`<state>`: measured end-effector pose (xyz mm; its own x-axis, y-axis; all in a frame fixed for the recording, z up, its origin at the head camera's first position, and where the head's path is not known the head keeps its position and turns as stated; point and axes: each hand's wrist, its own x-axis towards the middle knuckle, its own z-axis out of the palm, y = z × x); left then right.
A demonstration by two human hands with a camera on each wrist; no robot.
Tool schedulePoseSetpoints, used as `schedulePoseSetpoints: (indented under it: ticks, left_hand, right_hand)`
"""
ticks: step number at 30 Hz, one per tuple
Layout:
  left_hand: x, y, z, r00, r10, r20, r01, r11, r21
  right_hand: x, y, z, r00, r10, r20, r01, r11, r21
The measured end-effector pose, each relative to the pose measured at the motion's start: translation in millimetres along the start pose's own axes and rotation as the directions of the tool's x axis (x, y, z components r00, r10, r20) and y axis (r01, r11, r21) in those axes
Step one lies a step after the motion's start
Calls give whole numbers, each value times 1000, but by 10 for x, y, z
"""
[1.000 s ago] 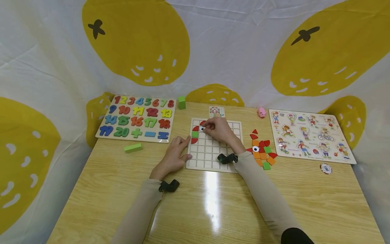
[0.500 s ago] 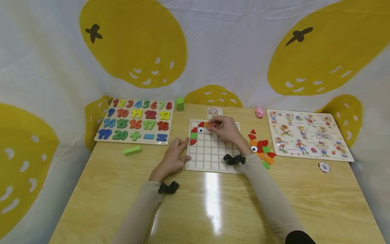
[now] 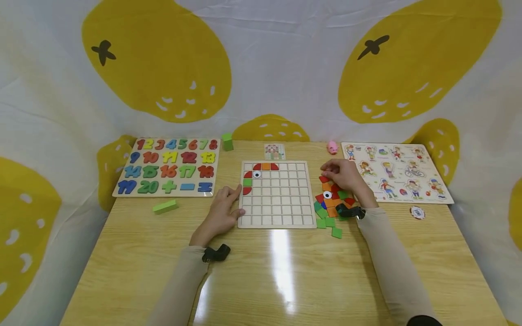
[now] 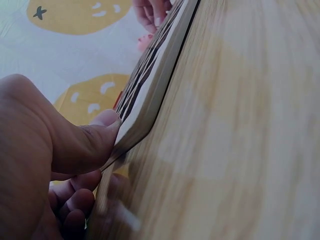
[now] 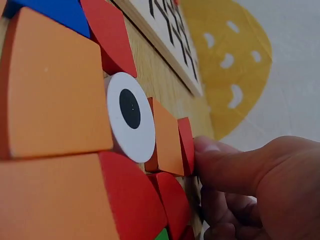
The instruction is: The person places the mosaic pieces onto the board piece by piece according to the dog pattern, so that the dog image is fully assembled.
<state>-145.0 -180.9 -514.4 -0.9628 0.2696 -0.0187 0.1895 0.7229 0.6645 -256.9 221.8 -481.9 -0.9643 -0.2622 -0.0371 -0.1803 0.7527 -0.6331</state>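
Left hand [image 3: 220, 212] is bracing the grid board's [image 3: 277, 199] left edge, thumb and index apart; right hand [image 3: 345, 175] is sitting at the red piece [image 5: 186, 145] beyond the orange tile [image 5: 167, 139], grip unclear, ideally needing a sides-only pinch.

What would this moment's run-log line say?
left hand: touching grid board edge | right hand: at red tile, grip unclear | laid tiles: board's upper-left area only

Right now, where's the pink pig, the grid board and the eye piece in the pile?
Pink pig [image 3: 332, 147], head view: its middle.
Grid board [image 3: 277, 200], head view: a bare middle square.
Eye piece [image 5: 130, 114], right wrist view: its black pupil.
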Motion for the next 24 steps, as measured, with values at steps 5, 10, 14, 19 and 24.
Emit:
schedulePoseSetpoints:
  ticks: [5,10,14,19,24]
  left_hand:
    - [-7,-36,17,1000,8,3,-8,1000,-12]
    - [-8,-38,15,1000,1,5,-1,1000,-4]
    - [11,-18,17,1000,-1,12,2,1000,-7]
    - [6,-25,8,1000,14,15,-14,1000,1]
    - [-7,-44,13,1000,11,0,-11,1000,0]
  right_hand:
    - [26,23,30,998,67,-17,-67,998,-12]
    - [25,14,13,997,75,15,-75,996,-48]
    - [11,5,6,998,59,-7,-59,997,-48]
    - [46,-189,97,987,-58,-150,73,993,95]
    - [205,-608,400,978,-141,-155,184,930,316]
